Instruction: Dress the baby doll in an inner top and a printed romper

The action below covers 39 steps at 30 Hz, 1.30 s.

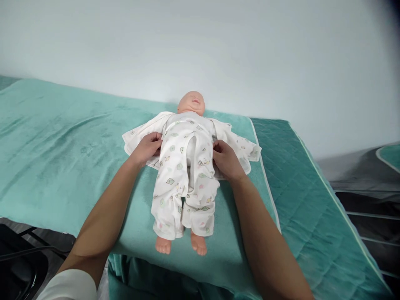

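A baby doll (pixel 191 102) lies on its back, head toward the wall and bare feet toward me. It wears white printed trousers (pixel 170 183) that have an open split at the crotch and reach up over its belly. A white printed baby shirt (pixel 237 143) is spread out beneath and beside its torso, sleeves out to both sides. My left hand (pixel 149 148) is closed at the trousers' left side near the waist. At the opposite side my right hand (pixel 227 160) pinches the trousers' edge. The fingertips of both hands are partly hidden by cloth.
Under the doll is a smooth green cover (pixel 78 166), with a darker quilted green mat (pixel 306 187) at the right. A pale wall (pixel 200 50) rises behind. Black chair parts (pixel 21 266) stand at the lower left, and metal bars (pixel 371 214) show at the far right.
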Each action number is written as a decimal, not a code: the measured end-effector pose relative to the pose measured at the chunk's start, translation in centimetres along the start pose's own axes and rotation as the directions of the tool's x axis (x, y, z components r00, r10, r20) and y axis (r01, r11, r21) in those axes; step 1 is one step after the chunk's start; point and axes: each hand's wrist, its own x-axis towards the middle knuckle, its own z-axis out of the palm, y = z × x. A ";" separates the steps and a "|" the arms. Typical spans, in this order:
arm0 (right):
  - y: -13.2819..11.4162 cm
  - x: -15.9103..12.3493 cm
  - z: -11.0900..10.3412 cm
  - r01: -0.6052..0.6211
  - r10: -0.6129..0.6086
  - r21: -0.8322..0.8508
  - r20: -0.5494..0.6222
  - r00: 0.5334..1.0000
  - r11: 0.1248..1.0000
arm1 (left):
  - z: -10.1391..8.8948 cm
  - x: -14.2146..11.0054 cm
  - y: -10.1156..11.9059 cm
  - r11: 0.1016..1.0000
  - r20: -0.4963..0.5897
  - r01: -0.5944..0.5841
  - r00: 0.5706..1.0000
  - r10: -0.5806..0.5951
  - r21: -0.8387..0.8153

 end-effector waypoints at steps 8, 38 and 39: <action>0.5 1.0 0.1 0.075 -0.171 -0.378 -0.226 0.959 0.923 | -0.3 1.1 -0.9 0.942 -0.316 -0.067 0.932 0.176 0.328; -2.0 0.5 1.8 0.056 -0.064 0.229 0.028 0.998 0.972 | 1.7 0.3 -0.4 0.963 0.020 0.092 0.996 -0.089 -0.255; -2.2 0.3 1.8 0.061 -0.068 0.205 0.026 0.997 0.977 | 1.7 0.2 -0.2 0.966 0.023 0.092 0.996 -0.089 -0.243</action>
